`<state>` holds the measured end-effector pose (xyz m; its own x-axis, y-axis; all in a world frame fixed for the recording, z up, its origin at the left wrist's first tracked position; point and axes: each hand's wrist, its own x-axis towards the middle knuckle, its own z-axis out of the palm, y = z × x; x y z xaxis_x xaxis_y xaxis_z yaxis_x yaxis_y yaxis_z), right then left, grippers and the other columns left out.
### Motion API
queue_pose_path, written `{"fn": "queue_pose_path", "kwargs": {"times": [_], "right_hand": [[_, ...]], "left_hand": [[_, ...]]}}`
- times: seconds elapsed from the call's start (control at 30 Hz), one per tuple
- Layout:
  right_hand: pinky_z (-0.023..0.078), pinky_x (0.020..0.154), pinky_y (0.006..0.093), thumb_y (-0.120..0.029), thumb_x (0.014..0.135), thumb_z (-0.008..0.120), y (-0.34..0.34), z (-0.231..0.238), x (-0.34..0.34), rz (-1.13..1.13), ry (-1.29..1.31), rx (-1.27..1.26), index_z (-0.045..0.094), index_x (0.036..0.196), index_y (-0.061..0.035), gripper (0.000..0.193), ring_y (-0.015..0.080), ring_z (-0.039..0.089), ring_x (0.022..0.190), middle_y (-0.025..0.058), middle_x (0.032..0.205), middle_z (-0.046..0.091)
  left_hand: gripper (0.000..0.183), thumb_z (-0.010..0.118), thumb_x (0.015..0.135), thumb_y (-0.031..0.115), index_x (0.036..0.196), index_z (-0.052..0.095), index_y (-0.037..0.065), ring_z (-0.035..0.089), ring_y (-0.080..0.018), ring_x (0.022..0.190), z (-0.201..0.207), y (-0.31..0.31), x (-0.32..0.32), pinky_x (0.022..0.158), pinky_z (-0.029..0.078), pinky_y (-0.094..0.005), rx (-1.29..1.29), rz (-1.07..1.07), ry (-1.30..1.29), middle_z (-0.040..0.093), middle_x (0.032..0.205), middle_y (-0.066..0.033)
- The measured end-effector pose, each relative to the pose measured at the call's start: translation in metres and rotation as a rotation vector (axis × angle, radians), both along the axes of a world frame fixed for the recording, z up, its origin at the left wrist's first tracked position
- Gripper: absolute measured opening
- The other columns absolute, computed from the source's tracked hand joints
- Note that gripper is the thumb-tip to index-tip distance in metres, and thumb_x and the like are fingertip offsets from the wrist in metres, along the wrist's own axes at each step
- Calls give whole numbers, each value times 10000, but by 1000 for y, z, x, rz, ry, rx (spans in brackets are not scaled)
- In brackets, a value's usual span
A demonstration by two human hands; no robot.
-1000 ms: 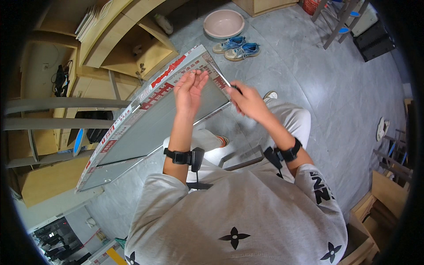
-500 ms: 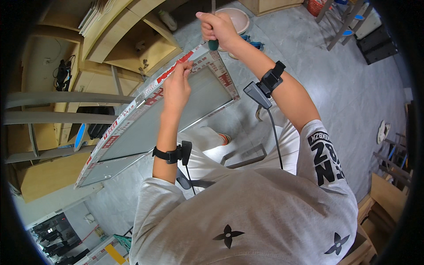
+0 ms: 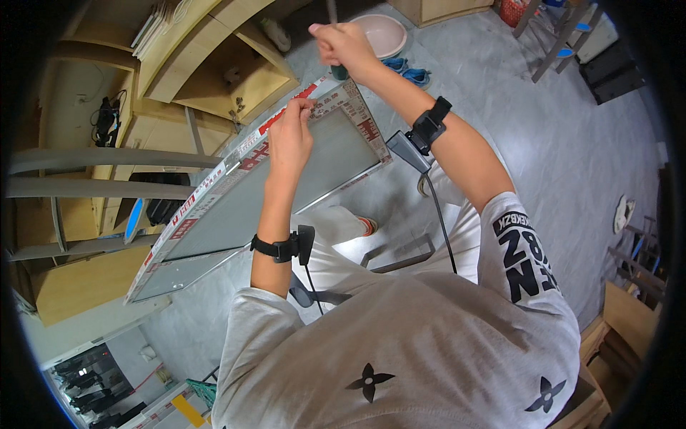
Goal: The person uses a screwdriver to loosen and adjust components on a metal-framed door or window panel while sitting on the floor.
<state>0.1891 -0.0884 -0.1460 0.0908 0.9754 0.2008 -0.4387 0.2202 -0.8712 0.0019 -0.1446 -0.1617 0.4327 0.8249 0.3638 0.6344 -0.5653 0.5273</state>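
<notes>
A framed glass panel (image 3: 286,182), its frame covered in red-and-white printed film, stands tilted in front of me. My left hand (image 3: 289,139) is at the frame's upper edge near the far corner, fingers pinched together. What they hold, if anything, is hidden. Beyond that corner, my right hand (image 3: 348,51) is raised in a fist around a tool with a dark green handle (image 3: 339,72). The tool's grey shaft rises past the top of the view, so its head is hidden. Both forearms wear black straps with small devices.
Grey metal bars (image 3: 107,189) lie beside the panel at left, before a wooden cabinet (image 3: 236,79). A pale pink basin (image 3: 382,36) and blue shoes (image 3: 414,75) are beyond my right hand. A grey metal stool frame (image 3: 396,257) is near my legs.
My right hand has shifted slightly left and up with the green-handled tool, which tilts a little more. My left hand stays at the frame's edge.
</notes>
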Motion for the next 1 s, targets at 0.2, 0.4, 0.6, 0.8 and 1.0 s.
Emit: {"fn": "queue_pose_path", "kwargs": {"times": [0.2, 0.4, 0.6, 0.8, 1.0], "right_hand": [[385, 504, 240, -221, 932, 487, -89, -10, 25, 84, -44, -62, 510, 821, -47, 208, 105, 468, 536, 18, 594, 472], [418, 421, 247, -162, 971, 425, -216, -62, -11, 218, -220, -336, 496, 1071, -31, 179, 104, 493, 485, 29, 671, 503], [392, 402, 233, -159, 982, 412, -240, -65, -19, 186, -319, -394, 503, 1156, -7, 249, 95, 473, 449, 22, 677, 489], [389, 398, 266, -150, 943, 456, -236, -65, -18, 118, -313, -353, 545, 1092, 18, 242, 116, 508, 414, 34, 591, 538], [393, 399, 267, -157, 944, 462, -236, -62, -15, 108, -357, -375, 544, 1091, 19, 244, 117, 511, 417, 35, 602, 541]], "left_hand": [[99, 528, 903, 43, 987, 566, 7, 657, -307, 889, -12, -6, -4, 752, 506, -362, 24, -52, -139, 682, 968, -147], [120, 485, 932, 45, 982, 564, -30, 552, -340, 1140, -40, -39, 12, 1022, 420, -422, -1059, -145, -1341, 594, 1184, -177], [147, 494, 924, 58, 1047, 520, -18, 423, -356, 1262, -47, -58, 36, 1099, 327, -492, -1529, -130, -1775, 529, 1226, -190], [138, 488, 926, 61, 1044, 510, -7, 441, -353, 1246, -45, -64, 41, 1094, 333, -500, -1544, -108, -1793, 526, 1226, -192], [146, 492, 921, 61, 1050, 505, -6, 466, -341, 1219, -48, -59, 43, 1076, 361, -501, -1564, -41, -1732, 537, 1208, -185]]}}
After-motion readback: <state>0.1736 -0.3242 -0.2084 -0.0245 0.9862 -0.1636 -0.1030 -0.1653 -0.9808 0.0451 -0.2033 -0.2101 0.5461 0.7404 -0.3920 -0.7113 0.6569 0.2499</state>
